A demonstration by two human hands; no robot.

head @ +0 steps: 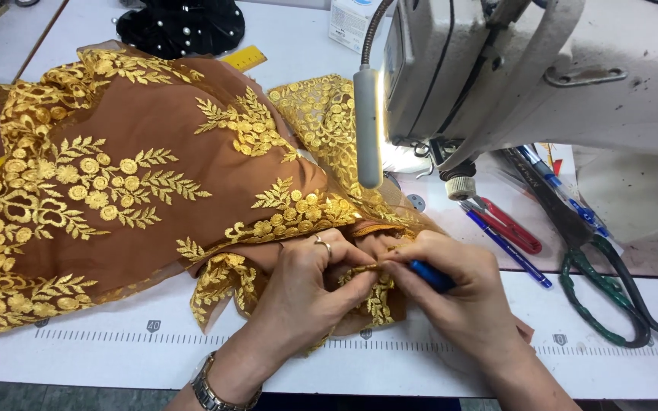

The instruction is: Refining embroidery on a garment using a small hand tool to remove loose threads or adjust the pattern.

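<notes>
pinching the fabric (pixel 138 175) edge, the left hand (pixel 302 293) meets the right hand (pixel 462 293), clamped on a blue tool (pixel 429 275).

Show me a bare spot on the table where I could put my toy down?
Bare table lies along the front edge, below the brown and gold fabric. Right of the hands, the pens and scissors crowd it under the sewing machine.

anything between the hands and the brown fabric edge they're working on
Nothing visible: the left hand pinches the gold-embroidered brown fabric edge directly, and the right hand brings a small blue-handled tool straight to it.
</notes>
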